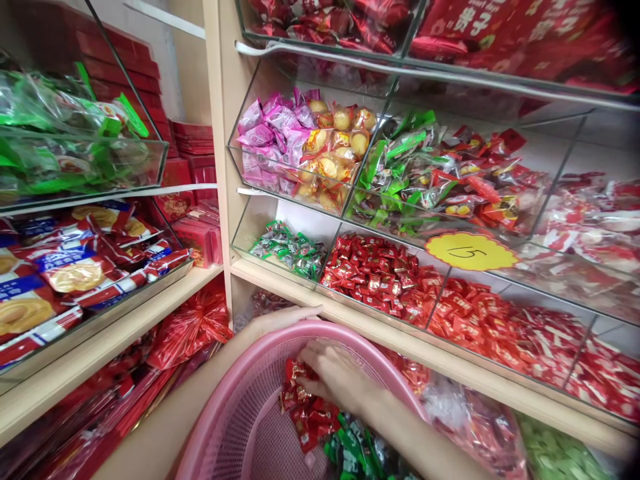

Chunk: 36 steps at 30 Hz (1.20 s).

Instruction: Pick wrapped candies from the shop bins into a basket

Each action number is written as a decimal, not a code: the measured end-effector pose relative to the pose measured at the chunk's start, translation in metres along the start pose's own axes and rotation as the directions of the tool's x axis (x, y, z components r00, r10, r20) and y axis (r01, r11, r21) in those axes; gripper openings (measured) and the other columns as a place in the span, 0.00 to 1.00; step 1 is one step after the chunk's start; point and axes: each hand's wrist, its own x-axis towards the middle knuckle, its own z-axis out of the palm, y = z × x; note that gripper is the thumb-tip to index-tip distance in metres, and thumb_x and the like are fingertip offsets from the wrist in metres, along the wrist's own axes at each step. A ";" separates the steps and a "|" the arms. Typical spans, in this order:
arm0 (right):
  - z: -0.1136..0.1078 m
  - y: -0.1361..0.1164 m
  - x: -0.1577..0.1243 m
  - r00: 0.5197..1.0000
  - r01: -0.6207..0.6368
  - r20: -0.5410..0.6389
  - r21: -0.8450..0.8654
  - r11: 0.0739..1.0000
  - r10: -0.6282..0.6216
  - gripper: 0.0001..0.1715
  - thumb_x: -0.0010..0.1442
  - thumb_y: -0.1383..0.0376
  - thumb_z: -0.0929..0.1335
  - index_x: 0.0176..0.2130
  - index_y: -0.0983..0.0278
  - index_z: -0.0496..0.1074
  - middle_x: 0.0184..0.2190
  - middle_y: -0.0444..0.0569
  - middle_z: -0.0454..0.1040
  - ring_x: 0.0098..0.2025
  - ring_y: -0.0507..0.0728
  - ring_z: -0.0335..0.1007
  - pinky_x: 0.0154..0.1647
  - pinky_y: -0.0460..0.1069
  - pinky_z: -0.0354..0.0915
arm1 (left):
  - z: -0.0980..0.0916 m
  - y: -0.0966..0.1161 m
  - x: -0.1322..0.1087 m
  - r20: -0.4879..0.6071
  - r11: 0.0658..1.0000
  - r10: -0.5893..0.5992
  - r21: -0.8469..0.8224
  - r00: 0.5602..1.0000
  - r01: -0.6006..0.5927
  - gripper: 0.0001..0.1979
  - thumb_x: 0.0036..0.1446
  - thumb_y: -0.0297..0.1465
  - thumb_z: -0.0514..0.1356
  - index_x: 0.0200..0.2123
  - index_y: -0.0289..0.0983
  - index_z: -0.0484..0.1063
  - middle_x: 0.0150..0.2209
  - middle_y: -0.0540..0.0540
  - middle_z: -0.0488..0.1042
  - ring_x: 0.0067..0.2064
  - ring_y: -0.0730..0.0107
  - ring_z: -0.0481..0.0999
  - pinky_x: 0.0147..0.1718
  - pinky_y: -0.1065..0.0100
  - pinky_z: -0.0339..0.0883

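Note:
A pink plastic mesh basket (253,393) stands tilted in front of the shelf. My left arm reaches around its left side, and my left hand (283,320) holds the far rim, close to the shelf edge; the fingers are partly hidden behind the rim. Inside the basket, my right hand (333,367) curls its fingers over red-wrapped candies (313,417), its fingertips partly out of sight. Green-wrapped candies (355,450) lie beside the red ones, under my right forearm.
Just beyond the basket, a wooden shelf (390,327) carries clear bins of green candies (290,247) and red candies (373,273). A yellow price tag (470,251) hangs above. Packaged biscuits (75,257) fill the left shelf. Bagged goods (470,420) sit below at right.

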 end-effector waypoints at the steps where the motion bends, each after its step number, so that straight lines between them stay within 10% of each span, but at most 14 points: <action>1: 0.002 -0.001 0.000 1.000 0.005 0.009 -0.042 0.999 -0.005 0.09 0.58 0.62 0.64 0.37 0.64 0.69 0.37 0.50 0.71 0.39 0.57 0.67 0.40 0.49 0.62 | 0.000 0.000 0.000 0.008 1.000 -0.019 -0.019 1.000 0.019 0.22 0.54 0.45 0.55 0.38 0.31 0.76 0.30 0.46 0.75 0.29 0.72 0.69 0.33 0.70 0.61; 20: -0.002 0.002 -0.011 0.999 -0.036 -0.011 -0.225 0.974 0.034 0.08 0.58 0.64 0.66 0.39 0.64 0.67 0.39 0.51 0.71 0.43 0.60 0.67 0.43 0.53 0.63 | -0.001 -0.001 0.003 0.041 0.996 -0.050 -0.072 0.998 0.053 0.23 0.55 0.45 0.55 0.39 0.30 0.75 0.29 0.46 0.74 0.27 0.74 0.67 0.33 0.70 0.60; 30: -0.115 0.063 0.006 0.933 -0.165 -0.352 -0.231 0.959 0.076 0.07 0.62 0.68 0.61 0.40 0.64 0.68 0.36 0.50 0.70 0.39 0.55 0.66 0.38 0.49 0.61 | -0.001 0.004 0.002 0.047 0.996 -0.048 -0.077 0.998 0.051 0.22 0.56 0.44 0.54 0.42 0.32 0.75 0.37 0.43 0.77 0.35 0.68 0.73 0.41 0.68 0.62; 36: -0.119 0.098 0.042 0.975 -0.087 -0.221 -0.327 0.941 0.013 0.27 0.52 0.78 0.64 0.51 0.62 0.64 0.52 0.52 0.65 0.51 0.58 0.61 0.52 0.53 0.57 | 0.004 0.009 -0.003 0.090 0.990 -0.078 -0.112 0.993 0.088 0.24 0.57 0.45 0.53 0.40 0.30 0.76 0.31 0.44 0.76 0.27 0.74 0.70 0.39 0.69 0.63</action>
